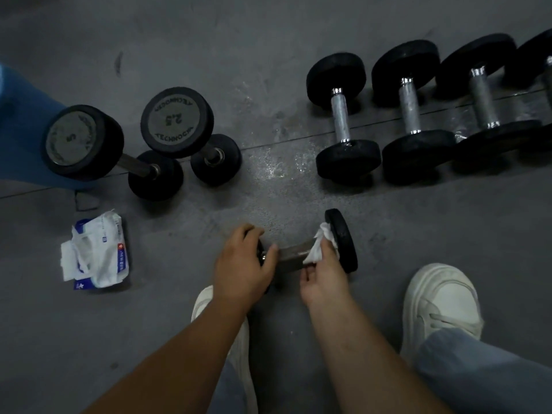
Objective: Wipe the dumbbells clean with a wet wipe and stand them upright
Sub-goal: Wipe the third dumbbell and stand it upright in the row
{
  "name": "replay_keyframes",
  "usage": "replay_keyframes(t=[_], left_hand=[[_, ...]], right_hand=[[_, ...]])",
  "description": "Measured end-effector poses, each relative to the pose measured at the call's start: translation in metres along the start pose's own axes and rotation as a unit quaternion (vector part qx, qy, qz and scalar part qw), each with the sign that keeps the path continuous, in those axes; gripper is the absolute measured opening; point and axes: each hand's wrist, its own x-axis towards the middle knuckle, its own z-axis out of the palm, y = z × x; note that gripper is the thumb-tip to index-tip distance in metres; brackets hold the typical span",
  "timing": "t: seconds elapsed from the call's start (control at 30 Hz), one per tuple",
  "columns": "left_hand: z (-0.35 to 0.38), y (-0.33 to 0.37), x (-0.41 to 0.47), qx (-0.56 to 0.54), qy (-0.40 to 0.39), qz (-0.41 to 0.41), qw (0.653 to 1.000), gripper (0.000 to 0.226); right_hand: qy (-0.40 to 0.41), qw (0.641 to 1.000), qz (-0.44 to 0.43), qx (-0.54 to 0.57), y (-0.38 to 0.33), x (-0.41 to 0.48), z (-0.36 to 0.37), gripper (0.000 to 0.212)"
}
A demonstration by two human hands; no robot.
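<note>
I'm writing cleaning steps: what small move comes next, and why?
Probably slide the wipe left along the handle: the right hand holds it at the handle's right end, while the left hand grips the dumbbell by its other head.

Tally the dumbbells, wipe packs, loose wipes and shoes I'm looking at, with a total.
Black round-ended dumbbells with metal handles: 7, one cut off at the edge
White-and-blue wet wipe pack: 1
Crumpled white wet wipe: 1
White shoes: 2
Total: 11
</note>
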Motion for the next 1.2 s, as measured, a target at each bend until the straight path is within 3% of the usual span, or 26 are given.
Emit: replay_keyframes(t=[0.13, 0.27, 0.43, 0.67, 0.73, 0.8, 0.9, 1.0, 1.2], left_hand=[[0.007, 0.016, 0.008, -0.125, 0.046, -0.155, 0.979, 0.036], [0.01, 0.012, 0.003, -0.076, 0.066, -0.102, 0.99, 0.045], [0.014, 0.008, -0.008, -0.036, 0.064, -0.055, 0.996, 0.042], [0.004, -0.003, -0.008, 0.156, 0.006, 0.078, 0.985, 0.041], [0.004, 0.003, 0.0, 0.142, 0.0, 0.044, 0.989, 0.045], [0.006, 0.008, 0.003, 0.092, 0.01, 0.005, 0.996, 0.048], [0.011, 0.005, -0.007, 0.052, 0.037, 0.025, 0.998, 0.047], [0.014, 0.004, -0.005, 0.046, 0.049, 0.039, 0.997, 0.042], [0.013, 0.003, -0.011, 0.041, 0.071, 0.056, 0.995, 0.037]], right_hand=[[-0.063, 0.998, 0.025, -0.007, -0.008, 0.004, 0.014, 0.054], [-0.039, 0.999, 0.009, 0.01, -0.001, -0.009, -0.001, 0.047], [-0.077, 0.997, 0.022, -0.01, -0.009, -0.002, 0.011, 0.035], [-0.053, 0.998, 0.009, -0.015, -0.003, -0.001, -0.003, 0.029], [-0.064, 0.998, 0.023, -0.011, -0.007, -0.002, 0.007, 0.038], [-0.034, 0.999, 0.03, 0.015, -0.006, -0.005, 0.005, 0.034], [0.033, 0.998, 0.018, 0.045, 0.001, -0.011, -0.001, 0.046], [-0.003, 0.988, 0.048, 0.148, -0.007, -0.003, 0.014, 0.054], [0.028, 0.999, -0.016, 0.032, 0.008, -0.003, -0.011, 0.045]])
